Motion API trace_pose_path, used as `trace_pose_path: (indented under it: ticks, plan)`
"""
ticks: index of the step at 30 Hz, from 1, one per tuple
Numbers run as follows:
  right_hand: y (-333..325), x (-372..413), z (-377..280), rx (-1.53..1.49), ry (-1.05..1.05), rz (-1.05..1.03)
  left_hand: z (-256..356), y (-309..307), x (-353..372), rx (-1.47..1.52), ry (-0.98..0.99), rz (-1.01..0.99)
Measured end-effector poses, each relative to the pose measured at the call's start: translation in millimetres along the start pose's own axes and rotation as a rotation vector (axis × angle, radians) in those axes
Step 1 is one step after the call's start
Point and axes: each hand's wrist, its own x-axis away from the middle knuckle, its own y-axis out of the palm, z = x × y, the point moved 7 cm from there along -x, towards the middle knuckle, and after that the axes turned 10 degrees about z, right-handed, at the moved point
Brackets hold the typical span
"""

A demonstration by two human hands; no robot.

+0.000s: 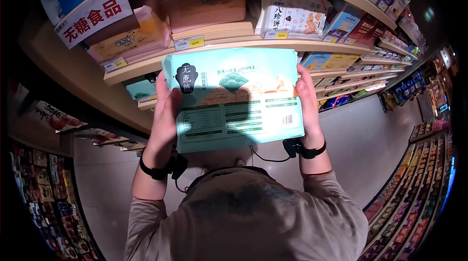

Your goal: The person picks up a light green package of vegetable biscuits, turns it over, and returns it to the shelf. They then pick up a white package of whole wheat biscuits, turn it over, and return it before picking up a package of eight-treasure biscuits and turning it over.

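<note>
A large mint-green biscuit package (pixel 239 80) is held up in front of my chest, its printed back with text panels and a barcode turned toward me. My left hand (pixel 167 102) grips its left edge, thumb on the near face and the other fingers mostly hidden behind. On the opposite edge, my right hand (pixel 308 100) closes around the package in the same way. A shadow falls across the middle of the print. Both wrists carry black straps with small devices and cables.
Ahead stands a curved-looking shelf (pixel 161 58) with pink biscuit packages (pixel 207 5), a white package (pixel 292 14) and price tags. A red-lettered sign (pixel 95 14) hangs at upper left. More stocked shelves (pixel 414 197) line the right side, and grey floor (pixel 353 139) lies between.
</note>
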Motion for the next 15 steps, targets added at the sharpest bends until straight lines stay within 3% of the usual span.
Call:
trace_pose_path:
  ticks: [2, 5, 11, 15]
  plan:
    - [0.8, -1.5, -0.7, -0.025, -0.005, -0.019, 7.2, 5.5, -0.3, 0.026, 0.016, -0.09]
    - [8.8, -0.2, -9.8, -0.044, -0.097, -0.134, 23.2, 5.3, -0.3, 0.024, 0.044, -0.076]
    - [2.7, 3.2, -19.9, 0.051, -0.249, -0.153, 30.5, -13.4, 7.4, -0.019, 0.121, -0.017]
    - [-6.9, 4.0, -13.9, 0.168, -0.331, -0.236, 33.8, -21.1, 13.1, -0.09, 0.058, -0.03]
